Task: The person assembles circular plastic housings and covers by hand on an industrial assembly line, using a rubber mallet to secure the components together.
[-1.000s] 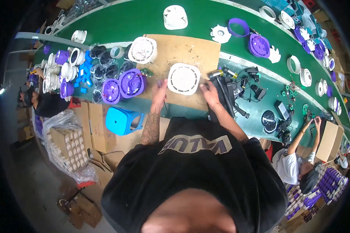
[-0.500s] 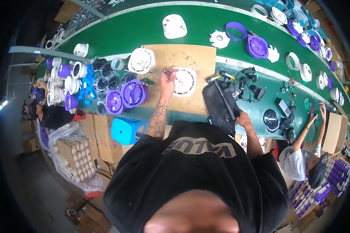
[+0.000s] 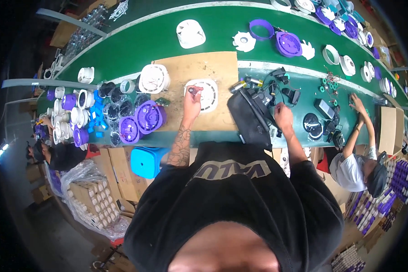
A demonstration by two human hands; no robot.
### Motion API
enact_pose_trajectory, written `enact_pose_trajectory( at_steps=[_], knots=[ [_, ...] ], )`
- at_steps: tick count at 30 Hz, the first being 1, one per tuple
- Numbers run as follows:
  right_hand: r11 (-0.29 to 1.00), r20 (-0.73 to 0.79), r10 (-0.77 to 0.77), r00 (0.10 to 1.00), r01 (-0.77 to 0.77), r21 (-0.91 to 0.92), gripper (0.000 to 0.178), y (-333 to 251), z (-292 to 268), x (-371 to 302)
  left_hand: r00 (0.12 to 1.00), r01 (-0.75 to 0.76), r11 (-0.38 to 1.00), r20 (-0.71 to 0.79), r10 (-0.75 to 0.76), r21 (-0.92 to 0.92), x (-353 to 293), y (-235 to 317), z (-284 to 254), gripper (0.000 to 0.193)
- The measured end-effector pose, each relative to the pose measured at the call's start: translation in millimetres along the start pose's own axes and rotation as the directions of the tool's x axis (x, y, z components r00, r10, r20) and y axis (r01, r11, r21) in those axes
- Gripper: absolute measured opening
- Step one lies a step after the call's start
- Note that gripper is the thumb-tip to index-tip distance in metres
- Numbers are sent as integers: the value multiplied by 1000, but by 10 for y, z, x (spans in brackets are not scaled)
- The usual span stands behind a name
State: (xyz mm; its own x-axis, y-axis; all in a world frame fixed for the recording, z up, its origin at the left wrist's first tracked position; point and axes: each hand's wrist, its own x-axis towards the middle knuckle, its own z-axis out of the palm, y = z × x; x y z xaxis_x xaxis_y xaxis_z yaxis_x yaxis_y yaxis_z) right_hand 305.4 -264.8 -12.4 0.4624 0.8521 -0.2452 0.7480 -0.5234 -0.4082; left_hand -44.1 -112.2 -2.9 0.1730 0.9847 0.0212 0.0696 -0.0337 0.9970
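My left hand (image 3: 193, 102) is closed around a dark-handled tool (image 3: 193, 91), its kind too small to make out. It rests over the left part of a white rounded-square plastic housing (image 3: 208, 100) with a ring of slots, lying on a brown cardboard sheet (image 3: 217, 121). To the right leans an unzipped black pouch (image 3: 245, 117) at the table's near edge. Just past the pouch, my right hand (image 3: 283, 116) has its fingers curled beside black cables and adapters (image 3: 271, 92). Whatever those fingers hold is hidden.
Left of the cardboard stand purple housings (image 3: 149, 116), a white housing (image 3: 154, 79), black round parts (image 3: 114, 110) and blue pieces (image 3: 96, 115). A green belt (image 3: 217, 38) carries fan parts beyond. A co-worker (image 3: 356, 167) reaches onto the table at right. A blue stool (image 3: 145, 162) stands below.
My right hand has left the pouch's right edge and moved farther over the table, toward the cables. My left hand stays at the white housing with the tool. The whole view has shifted slightly.
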Motion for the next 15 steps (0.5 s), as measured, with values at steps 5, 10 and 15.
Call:
enact_pose_trajectory(
  at_steps=[5,10,15],
  knots=[
    [965,305,-5,952,85,-249,33,-607,205,-261,1000,14,999,27,-13,-46,25,4,80,15],
    [967,270,138,953,-70,-247,36,-781,225,-123,1000,-29,996,-1,29,-87,105,-185,101,12],
    [1000,256,-15,967,18,-10,35,-902,-318,-264,1000,-3,1000,-30,2,-27,136,54,340,15]
  ],
)
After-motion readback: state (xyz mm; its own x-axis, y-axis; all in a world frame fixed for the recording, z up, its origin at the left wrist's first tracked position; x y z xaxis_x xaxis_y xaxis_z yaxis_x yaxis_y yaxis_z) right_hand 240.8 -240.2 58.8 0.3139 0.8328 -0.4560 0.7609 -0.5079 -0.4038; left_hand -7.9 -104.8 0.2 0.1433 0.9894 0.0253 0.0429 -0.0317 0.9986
